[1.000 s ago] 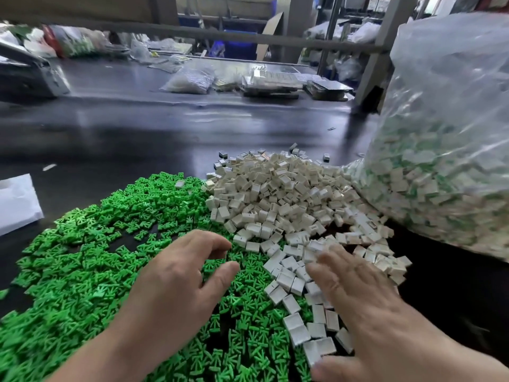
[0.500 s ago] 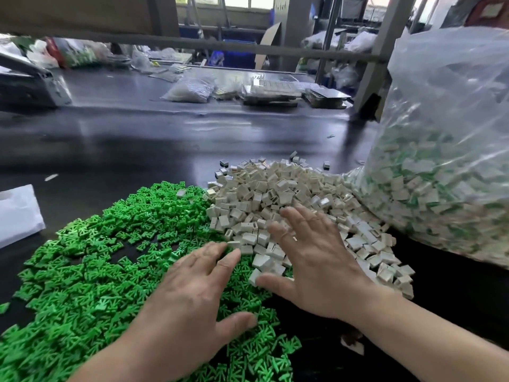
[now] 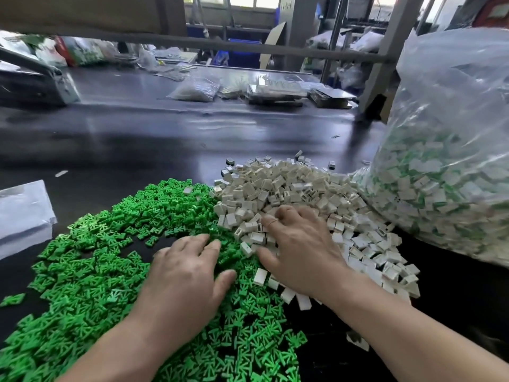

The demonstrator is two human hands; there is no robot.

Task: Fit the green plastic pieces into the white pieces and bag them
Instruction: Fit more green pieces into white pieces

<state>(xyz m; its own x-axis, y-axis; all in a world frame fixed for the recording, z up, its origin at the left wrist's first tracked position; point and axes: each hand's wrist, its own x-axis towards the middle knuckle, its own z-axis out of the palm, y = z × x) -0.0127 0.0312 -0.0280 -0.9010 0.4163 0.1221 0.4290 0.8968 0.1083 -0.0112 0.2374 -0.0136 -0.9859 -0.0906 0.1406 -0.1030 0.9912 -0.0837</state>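
So the heap of small green plastic clips (image 3: 91, 271) covers the dark bench (image 3: 137, 144) on the left, butting against the pile of white plastic housings (image 3: 289, 188). Left hand (image 3: 184, 277) lies spread, palm down on green; right hand (image 3: 300, 252) curls its fingers into the white, nearer the big clear bag (image 3: 451, 150) of finished ones at far right.

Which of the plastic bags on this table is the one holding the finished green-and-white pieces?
The big clear bag at the right, beside the white pile. It alone shows white and green pieces mixed inside; the small far bag looks pale only.
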